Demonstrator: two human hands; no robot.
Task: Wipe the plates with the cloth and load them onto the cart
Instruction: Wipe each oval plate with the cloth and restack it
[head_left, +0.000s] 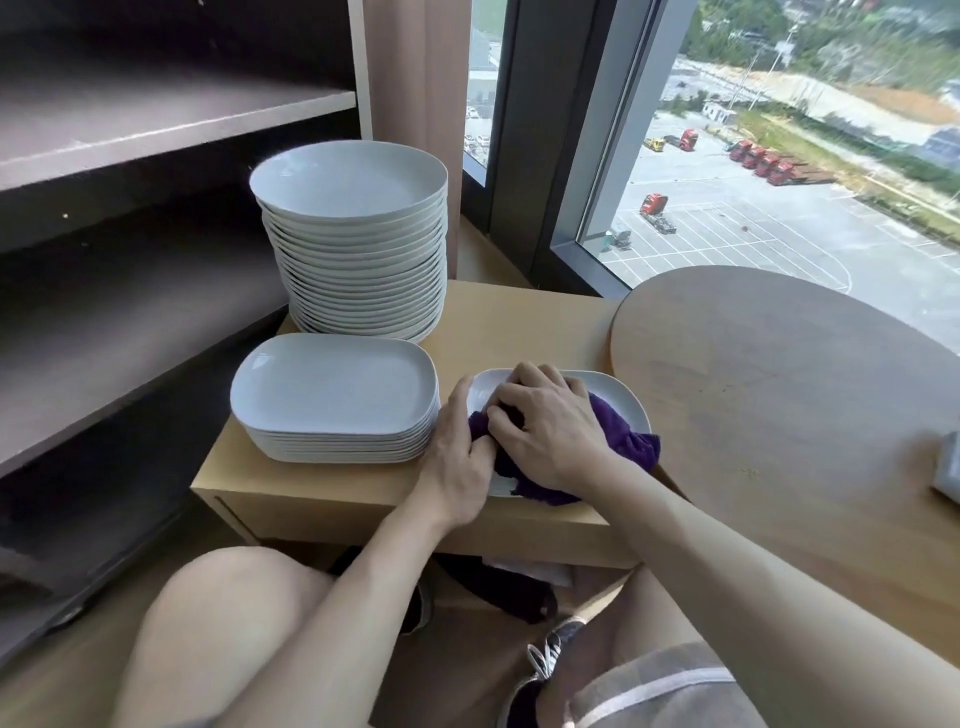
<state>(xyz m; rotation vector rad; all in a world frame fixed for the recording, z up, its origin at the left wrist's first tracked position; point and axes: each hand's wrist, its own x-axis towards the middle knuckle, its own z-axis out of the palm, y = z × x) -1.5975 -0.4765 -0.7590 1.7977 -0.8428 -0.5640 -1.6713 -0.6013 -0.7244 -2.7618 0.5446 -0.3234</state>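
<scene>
Head view: the right hand (545, 426) lies on the purple cloth (626, 441), fingers curled and bunching it down onto a white oblong plate (615, 395). The left hand (457, 460) is at the plate's left end, thumb stretched along the rim and fingers bent against the cloth. Whether those fingers hook under the plate I cannot tell.

The plate sits on the near right part of a low wooden stand (363, 491), its near edge close to the stand's front edge. The cloth spills over the plate's right near corner. Just left, with a narrow gap, is a stack of oblong plates (332, 395); behind that stands a tall stack of round plates (353, 234). Bare stand top lies behind the plate. A round table (779, 395) closes the right side, and dark shelves (156, 130) run along the left.
</scene>
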